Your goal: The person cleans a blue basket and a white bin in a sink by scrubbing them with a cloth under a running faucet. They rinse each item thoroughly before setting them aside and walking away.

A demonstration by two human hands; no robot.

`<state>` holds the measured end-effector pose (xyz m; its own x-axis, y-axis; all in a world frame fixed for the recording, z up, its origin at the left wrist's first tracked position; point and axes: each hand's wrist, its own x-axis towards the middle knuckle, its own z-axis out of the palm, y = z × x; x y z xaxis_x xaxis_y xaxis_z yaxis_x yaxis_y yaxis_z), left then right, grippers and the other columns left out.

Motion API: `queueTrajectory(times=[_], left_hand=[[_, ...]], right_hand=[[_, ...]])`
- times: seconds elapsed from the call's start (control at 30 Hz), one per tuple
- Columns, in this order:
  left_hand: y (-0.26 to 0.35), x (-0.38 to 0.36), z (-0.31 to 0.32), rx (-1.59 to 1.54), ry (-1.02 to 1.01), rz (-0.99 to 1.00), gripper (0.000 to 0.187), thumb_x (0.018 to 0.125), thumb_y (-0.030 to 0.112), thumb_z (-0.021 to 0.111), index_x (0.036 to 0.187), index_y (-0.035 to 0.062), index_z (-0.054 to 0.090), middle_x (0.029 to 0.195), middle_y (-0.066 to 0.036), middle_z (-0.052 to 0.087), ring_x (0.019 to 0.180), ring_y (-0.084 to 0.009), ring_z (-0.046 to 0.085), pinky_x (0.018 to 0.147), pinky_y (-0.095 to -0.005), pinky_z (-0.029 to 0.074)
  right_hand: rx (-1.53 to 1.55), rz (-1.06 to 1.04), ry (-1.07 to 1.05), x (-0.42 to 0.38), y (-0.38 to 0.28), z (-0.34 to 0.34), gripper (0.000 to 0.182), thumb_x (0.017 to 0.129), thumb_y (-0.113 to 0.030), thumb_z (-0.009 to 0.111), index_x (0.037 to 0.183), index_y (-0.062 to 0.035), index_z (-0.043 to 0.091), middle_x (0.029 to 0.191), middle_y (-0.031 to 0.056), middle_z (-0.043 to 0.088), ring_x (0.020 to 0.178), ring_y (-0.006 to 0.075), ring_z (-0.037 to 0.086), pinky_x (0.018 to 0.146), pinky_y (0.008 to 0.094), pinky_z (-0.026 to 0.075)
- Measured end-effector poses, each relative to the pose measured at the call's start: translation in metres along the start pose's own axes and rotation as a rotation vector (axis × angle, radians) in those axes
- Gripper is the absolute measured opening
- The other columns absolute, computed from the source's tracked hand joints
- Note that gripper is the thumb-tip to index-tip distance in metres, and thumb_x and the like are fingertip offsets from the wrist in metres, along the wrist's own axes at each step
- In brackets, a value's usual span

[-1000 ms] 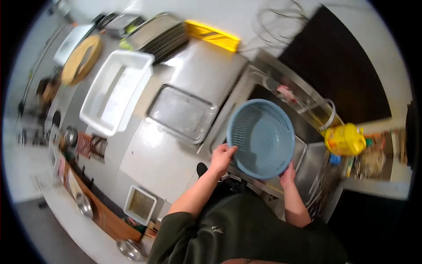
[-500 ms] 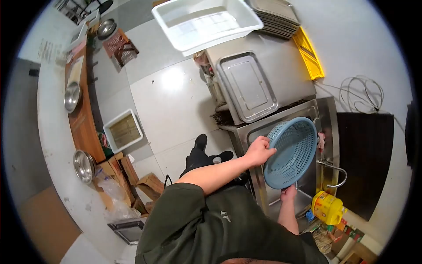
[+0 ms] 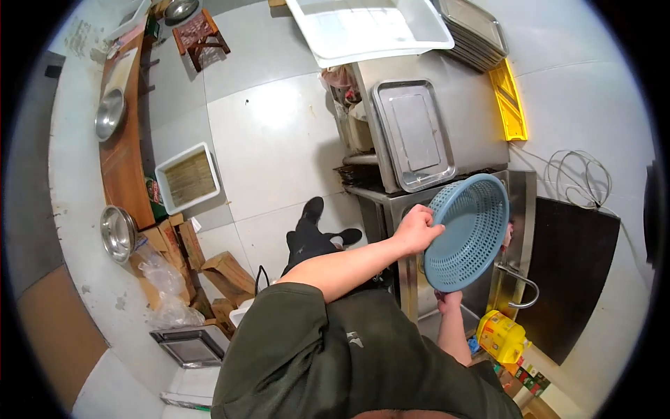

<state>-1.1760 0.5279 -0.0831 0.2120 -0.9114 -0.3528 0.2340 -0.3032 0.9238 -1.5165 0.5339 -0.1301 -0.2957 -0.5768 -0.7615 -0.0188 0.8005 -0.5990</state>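
Observation:
A blue-grey plastic colander (image 3: 466, 234) is held tilted over the metal sink (image 3: 427, 322), its inside showing no contents. My left hand (image 3: 419, 230) is closed on the rim at the colander's left side, thumb over the edge. At the bottom edge, my right hand (image 3: 449, 301) holds the colander from below, its fingers partly hidden by the rim. The curved faucet (image 3: 528, 286) stands just right of the colander. Something pink, mostly hidden, lies behind the colander's right side.
A metal tray (image 3: 415, 133) lies on the steel counter beyond the sink, near a white tub (image 3: 377, 52), stacked trays (image 3: 474, 28) and a yellow slicer (image 3: 509, 105). A yellow jug (image 3: 501, 337) stands by the sink's near end. A wooden bench (image 3: 125, 167) with metal bowls is at left.
The view has shifted and turned slightly. Both hands still hold the colander, which appears slightly higher in the picture and a little narrower.

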Motion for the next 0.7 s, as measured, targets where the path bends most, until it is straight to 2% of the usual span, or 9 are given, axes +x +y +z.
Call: queueTrajectory(times=[0.1, 0.2, 0.23, 0.37, 0.47, 0.57, 0.67, 0.7], left_hand=[[-0.004, -0.003, 0.008, -0.043, -0.003, -0.009, 0.037, 0.075, 0.025, 0.071, 0.058, 0.0009, 0.05, 0.115, -0.016, 0.053, 0.099, -0.0259, 0.056, 0.086, -0.0333, 0.046], [-0.002, -0.002, 0.012, -0.118, -0.013, -0.037, 0.037, 0.076, 0.025, 0.071, 0.058, 0.0007, 0.049, 0.116, -0.016, 0.052, 0.101, -0.0269, 0.056, 0.087, -0.0333, 0.045], [-0.003, -0.003, 0.014, -0.13, -0.017, -0.039, 0.037, 0.076, 0.025, 0.071, 0.058, 0.0006, 0.049, 0.116, -0.016, 0.052, 0.101, -0.0271, 0.055, 0.088, -0.0334, 0.045], [-0.001, -0.004, 0.014, -0.128, 0.004, -0.034, 0.036, 0.076, 0.023, 0.071, 0.058, 0.0003, 0.049, 0.115, -0.017, 0.052, 0.102, -0.0273, 0.055, 0.088, -0.0338, 0.045], [-0.004, 0.0, 0.013, -0.139, 0.002, -0.059, 0.037, 0.076, 0.023, 0.071, 0.058, 0.0001, 0.048, 0.115, -0.018, 0.052, 0.102, -0.0278, 0.055, 0.087, -0.0344, 0.045], [-0.015, 0.007, 0.019, -0.126, 0.086, -0.029, 0.038, 0.075, 0.023, 0.071, 0.057, 0.0003, 0.047, 0.113, -0.018, 0.053, 0.101, -0.0285, 0.055, 0.086, -0.0349, 0.045], [-0.018, 0.012, 0.021, -0.108, 0.111, -0.017, 0.038, 0.076, 0.023, 0.071, 0.057, 0.0006, 0.047, 0.113, -0.019, 0.053, 0.1, -0.0291, 0.055, 0.086, -0.035, 0.045], [-0.017, 0.013, 0.02, -0.112, 0.112, -0.017, 0.038, 0.076, 0.023, 0.071, 0.057, 0.0007, 0.046, 0.113, -0.019, 0.053, 0.1, -0.0292, 0.055, 0.086, -0.035, 0.045]], right_hand=[[-0.119, 0.034, -0.012, -0.014, -0.005, 0.002, 0.02, 0.09, -0.023, 0.055, 0.108, -0.0142, 0.058, 0.084, -0.0001, 0.064, 0.054, 0.0156, 0.053, 0.046, 0.0276, 0.043], [-0.204, 0.064, 0.039, -0.033, -0.021, 0.015, 0.019, 0.09, -0.021, 0.054, 0.107, -0.0141, 0.058, 0.082, -0.0005, 0.064, 0.052, 0.0152, 0.052, 0.046, 0.0281, 0.042], [-0.224, 0.064, -0.012, -0.02, -0.021, 0.006, 0.018, 0.09, -0.028, 0.051, 0.104, -0.0184, 0.059, 0.081, 0.0008, 0.061, 0.059, 0.0163, 0.054, 0.048, 0.0273, 0.041], [0.004, 0.092, -0.128, -0.002, -0.036, 0.009, 0.023, 0.091, -0.038, 0.048, 0.103, -0.0213, 0.059, 0.094, -0.0026, 0.064, 0.069, 0.0141, 0.056, 0.052, 0.0283, 0.043], [-0.065, 0.004, -0.105, -0.039, -0.053, 0.064, 0.025, 0.09, -0.039, 0.049, 0.101, -0.0188, 0.059, 0.093, -0.0036, 0.063, 0.073, 0.0139, 0.056, 0.054, 0.0292, 0.044], [-0.022, 0.063, -0.078, 0.003, -0.038, 0.028, 0.025, 0.089, -0.036, 0.052, 0.098, -0.0142, 0.059, 0.085, 0.0002, 0.062, 0.067, 0.0157, 0.055, 0.053, 0.0292, 0.044], [-0.241, 0.079, -0.037, -0.001, -0.036, 0.021, 0.019, 0.088, -0.029, 0.055, 0.095, -0.012, 0.058, 0.075, 0.0028, 0.058, 0.06, 0.0167, 0.053, 0.052, 0.027, 0.043], [-0.241, 0.047, -0.052, -0.002, -0.032, 0.017, 0.013, 0.086, -0.022, 0.057, 0.092, -0.0107, 0.058, 0.07, 0.0039, 0.056, 0.056, 0.0165, 0.052, 0.049, 0.0252, 0.04]])
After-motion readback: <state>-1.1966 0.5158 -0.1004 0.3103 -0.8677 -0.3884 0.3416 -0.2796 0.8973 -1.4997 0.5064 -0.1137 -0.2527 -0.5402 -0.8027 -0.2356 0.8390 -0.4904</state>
